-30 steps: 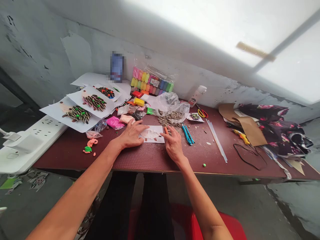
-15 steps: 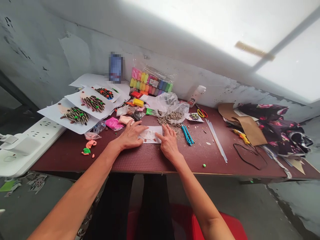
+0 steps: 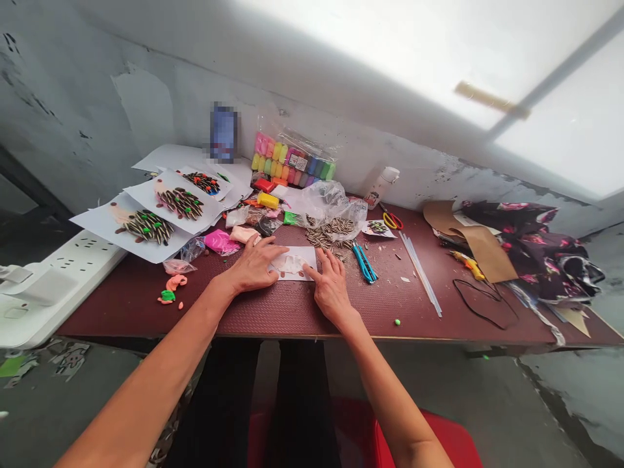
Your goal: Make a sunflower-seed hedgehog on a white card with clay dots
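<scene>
A small white card (image 3: pixel 308 254) lies flat on the dark red table (image 3: pixel 273 315) in front of me. Pale, thin clay (image 3: pixel 291 263) is spread over its middle, with several small brown pieces along the near side. My left hand (image 3: pixel 253 265) rests at the card's left edge, fingers stretched out and apart. At the right edge is my right hand (image 3: pixel 331 283), also open, its thumb and a fingertip touching the card. Just beyond it lie a heap of striped sunflower seeds (image 3: pixel 329 229) and a blue utility knife (image 3: pixel 364 263).
Finished hedgehog pictures with seed spines (image 3: pixel 178 203) are stacked at the left beside a white power strip (image 3: pixel 73 263). Packs of coloured clay (image 3: pixel 292 159) stand at the back. Scissors (image 3: pixel 392 220), clear glue sticks (image 3: pixel 422 273) and a yellow glue gun (image 3: pixel 470 266) lie to the right.
My right hand has shifted very slightly right and down along the card. My left hand stays in place. The whole view has moved a little.
</scene>
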The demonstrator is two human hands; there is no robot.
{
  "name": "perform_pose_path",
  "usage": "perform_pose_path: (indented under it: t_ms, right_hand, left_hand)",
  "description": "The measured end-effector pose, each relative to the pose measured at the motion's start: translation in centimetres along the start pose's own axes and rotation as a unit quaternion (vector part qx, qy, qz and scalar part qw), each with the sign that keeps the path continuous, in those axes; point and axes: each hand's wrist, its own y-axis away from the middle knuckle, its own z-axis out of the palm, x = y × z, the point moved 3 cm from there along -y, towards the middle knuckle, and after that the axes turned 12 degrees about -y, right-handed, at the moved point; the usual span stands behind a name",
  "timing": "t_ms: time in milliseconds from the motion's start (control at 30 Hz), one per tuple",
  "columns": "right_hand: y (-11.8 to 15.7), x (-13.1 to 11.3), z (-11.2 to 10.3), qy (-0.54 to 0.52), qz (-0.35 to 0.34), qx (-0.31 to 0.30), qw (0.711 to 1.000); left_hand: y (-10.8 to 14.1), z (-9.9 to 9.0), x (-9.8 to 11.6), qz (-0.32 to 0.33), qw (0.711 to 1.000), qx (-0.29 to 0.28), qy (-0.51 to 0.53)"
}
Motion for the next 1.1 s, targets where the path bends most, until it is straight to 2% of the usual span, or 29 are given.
perform_pose_path:
  t_ms: [233, 433, 800, 1100]
  right_hand:
    - [0.3, 0.6, -0.5, -0.019, 0.016, 0.024, 0.999]
    - [-0.3, 0.0, 0.1, -0.016, 0.013, 0.016, 1.0]
    - [0.4, -0.6, 0.2, -0.02, 0.003, 0.005, 1.0]
    - [-0.1, 0.0, 0.1, -0.07, 0.004, 0.069, 0.995]
  left_hand:
    - [0.0, 0.0, 0.0, -0.002, 1.0, -0.001, -0.003]
    - [0.0, 0.1, -0.1, 0.0, 1.0, 0.003, 0.0]
    - [0.0, 0.3, -0.1, 0.003, 1.0, 0.012, 0.003]
    - [0.0, 0.3, -0.1, 0.003, 1.0, 0.006, -0.003]
